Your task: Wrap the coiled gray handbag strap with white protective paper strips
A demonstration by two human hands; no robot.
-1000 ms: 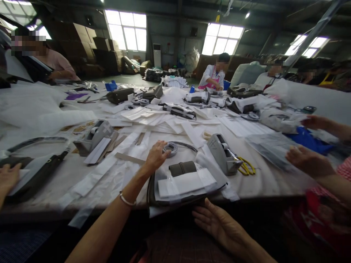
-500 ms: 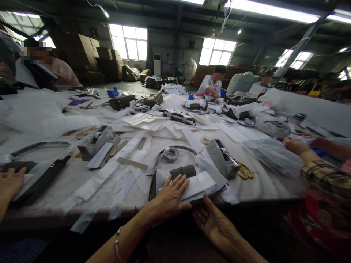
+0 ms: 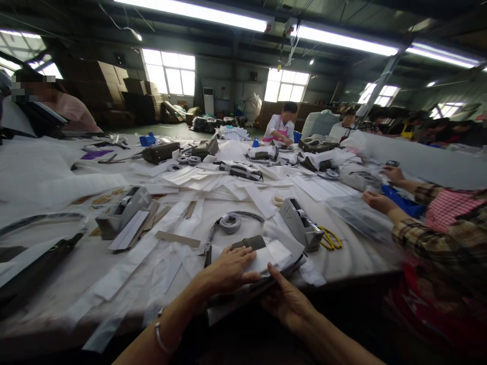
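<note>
A dark olive handbag [image 3: 248, 243], partly covered with white packing paper [image 3: 277, 255], lies at the table's near edge. Flat on top of it rests my left hand [image 3: 228, 267], fingers stretched across the paper and the dark flap. My right hand [image 3: 286, 299] grips the bag's near edge, thumb above and fingers underneath, partly hidden in shadow. The near side of the bag is raised over the table edge. Behind it a wrapped handle [image 3: 247, 215] arches around a coiled grey strap [image 3: 230, 222].
Tape dispensers [image 3: 302, 225] [image 3: 124, 213] stand on both sides, with yellow-handled scissors [image 3: 331, 239] at the right one. Cardboard strips [image 3: 178, 238] and plastic film lie leftward. Another bag [image 3: 41, 268] is at far left. A co-worker's hands [image 3: 380, 200] handle clear bags at right.
The bag's near side has lifted off the table edge, and my right hand has closed on it. A co-worker's hand at far left has left view. The view has tilted up slightly.
</note>
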